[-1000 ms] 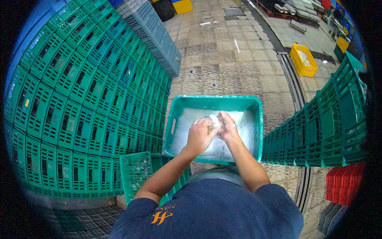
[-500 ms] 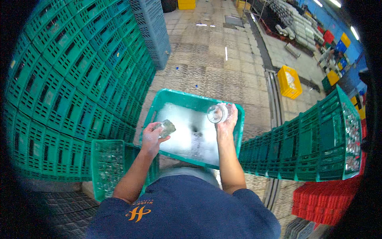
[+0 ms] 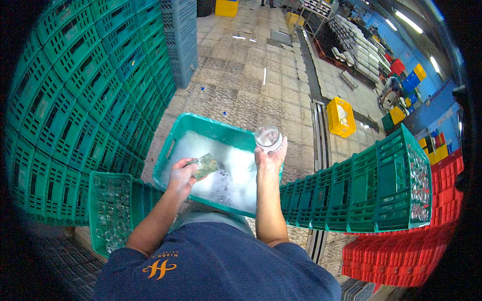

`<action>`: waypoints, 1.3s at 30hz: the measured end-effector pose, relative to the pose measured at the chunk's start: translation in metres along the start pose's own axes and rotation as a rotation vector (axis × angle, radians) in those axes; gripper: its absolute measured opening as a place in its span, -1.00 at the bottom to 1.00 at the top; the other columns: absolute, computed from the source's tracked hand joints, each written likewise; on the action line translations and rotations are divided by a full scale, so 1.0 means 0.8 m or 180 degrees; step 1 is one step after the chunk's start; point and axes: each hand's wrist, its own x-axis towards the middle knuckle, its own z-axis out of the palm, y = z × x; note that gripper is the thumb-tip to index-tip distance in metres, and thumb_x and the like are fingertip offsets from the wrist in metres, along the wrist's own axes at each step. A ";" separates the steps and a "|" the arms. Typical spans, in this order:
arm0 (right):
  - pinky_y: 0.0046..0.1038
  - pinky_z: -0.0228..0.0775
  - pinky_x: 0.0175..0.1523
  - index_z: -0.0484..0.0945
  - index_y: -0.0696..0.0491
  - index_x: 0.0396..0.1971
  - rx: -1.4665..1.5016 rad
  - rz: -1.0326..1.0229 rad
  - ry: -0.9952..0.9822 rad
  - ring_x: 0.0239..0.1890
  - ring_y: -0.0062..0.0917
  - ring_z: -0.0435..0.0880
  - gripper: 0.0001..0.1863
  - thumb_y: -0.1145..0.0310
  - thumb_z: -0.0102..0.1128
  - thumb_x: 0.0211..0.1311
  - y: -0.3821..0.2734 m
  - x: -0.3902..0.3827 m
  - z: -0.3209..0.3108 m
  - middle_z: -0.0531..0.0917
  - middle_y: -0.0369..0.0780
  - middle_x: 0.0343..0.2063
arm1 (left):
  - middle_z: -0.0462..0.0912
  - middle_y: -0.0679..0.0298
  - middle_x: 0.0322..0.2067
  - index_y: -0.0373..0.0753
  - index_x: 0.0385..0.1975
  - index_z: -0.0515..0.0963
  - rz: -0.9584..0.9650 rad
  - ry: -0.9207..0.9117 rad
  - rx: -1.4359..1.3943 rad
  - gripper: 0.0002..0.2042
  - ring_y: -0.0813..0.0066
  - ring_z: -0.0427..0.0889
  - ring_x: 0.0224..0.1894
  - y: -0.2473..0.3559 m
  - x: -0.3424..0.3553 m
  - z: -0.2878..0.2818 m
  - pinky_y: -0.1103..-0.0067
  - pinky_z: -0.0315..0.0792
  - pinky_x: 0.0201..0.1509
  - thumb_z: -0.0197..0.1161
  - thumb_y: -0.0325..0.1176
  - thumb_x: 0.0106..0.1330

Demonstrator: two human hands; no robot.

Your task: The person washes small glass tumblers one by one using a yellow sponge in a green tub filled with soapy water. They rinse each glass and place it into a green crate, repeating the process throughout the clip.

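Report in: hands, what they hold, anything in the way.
Left hand: grip on greenish sponge, over suds. Right hand: clear glass, near far right corner of green tub. Nothing seen blocking hands; green crates flank tub.

Sponge [image 3: 206,165], centre: mottled grey-green with tan patches
Glass [image 3: 268,139], right of centre: clear, whitish
Tub [image 3: 216,128], centre: teal-green
Suds [image 3: 243,190], centre: white
Crate wall [image 3: 75,118], left: green, rows of dark slots
Tall stack [image 3: 179,47], upper left: grey-blue
Red crates [image 3: 386,261], lower right: plain red
Shirt [image 3: 216,266], bottom: navy, orange emblem
Floor [image 3: 241,75], top: beige-tan tile grid
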 end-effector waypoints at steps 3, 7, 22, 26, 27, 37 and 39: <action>-0.13 0.63 0.10 0.57 0.06 -0.06 0.0141 -0.0094 -0.0028 -0.05 -0.21 0.71 -0.48 -0.12 -0.10 0.54 0.002 -0.003 0.003 0.71 -0.17 -0.08 | 0.65 -0.02 -0.07 -0.38 -0.07 0.49 0.0015 -0.0042 0.0011 -0.77 0.02 0.73 -0.05 0.002 -0.003 0.003 0.02 0.68 0.03 0.21 -0.66 0.29; -0.13 0.64 0.04 0.51 0.03 -0.19 0.0531 -0.0229 -0.0408 -0.16 -0.25 0.69 -0.60 -0.05 0.02 0.53 0.002 -0.013 0.009 0.65 -0.19 -0.21 | 0.65 0.01 -0.07 -0.33 -0.09 0.51 0.0026 -0.0206 -0.0039 -0.79 0.01 0.71 -0.02 0.012 -0.010 0.011 -0.04 0.66 0.03 0.21 -0.64 0.31; -0.13 0.61 -0.04 0.52 0.00 -0.17 0.0451 0.0226 -0.0179 -0.22 -0.29 0.66 -0.74 0.13 0.27 0.40 0.050 -0.008 -0.018 0.61 -0.25 -0.26 | 0.71 0.12 -0.17 -0.24 -0.17 0.70 0.4149 -0.1103 0.3746 -0.66 0.15 0.69 -0.07 0.035 -0.023 0.178 0.37 0.54 0.12 0.30 -0.69 0.04; -0.17 0.62 -0.08 0.55 0.02 -0.24 0.0658 0.0346 -0.0326 -0.28 -0.31 0.67 -0.75 0.16 0.32 0.36 0.056 0.010 -0.042 0.63 -0.19 -0.38 | 0.65 0.01 0.08 -0.20 0.22 0.55 0.3326 -0.1501 0.4818 -0.47 0.07 0.62 0.16 -0.010 -0.018 0.163 0.36 0.41 0.32 0.25 -0.65 0.18; -0.18 0.62 -0.09 0.55 0.02 -0.24 0.0603 0.0475 -0.0488 -0.28 -0.31 0.67 -0.76 0.17 0.33 0.34 0.055 0.015 -0.048 0.64 -0.18 -0.38 | 0.62 -0.02 0.12 -0.23 0.25 0.51 0.2451 -0.1783 0.3947 -0.46 0.04 0.59 0.20 -0.026 -0.018 0.159 0.33 0.32 0.39 0.23 -0.64 0.20; -0.29 0.65 -0.38 0.56 0.13 -0.19 -0.1781 0.0451 -0.1050 -0.43 -0.32 0.73 -0.76 0.39 0.40 0.21 0.055 0.047 -0.068 0.66 -0.13 -0.42 | 0.40 0.03 0.37 -0.27 0.47 0.17 0.1089 -0.2085 0.4433 -0.34 0.07 0.38 0.40 -0.073 0.025 0.118 -0.06 0.07 0.49 0.16 -0.44 0.34; -0.27 0.66 -0.35 0.58 0.14 -0.18 -0.0933 0.0894 -0.1102 -0.42 -0.31 0.74 -0.75 0.41 0.40 0.21 0.059 0.051 -0.069 0.67 -0.12 -0.41 | 0.40 -0.08 0.35 -0.28 0.46 0.21 -0.0413 -0.1939 0.0310 -0.32 -0.05 0.38 0.40 -0.072 0.033 0.109 -0.17 0.02 0.47 0.20 -0.42 0.29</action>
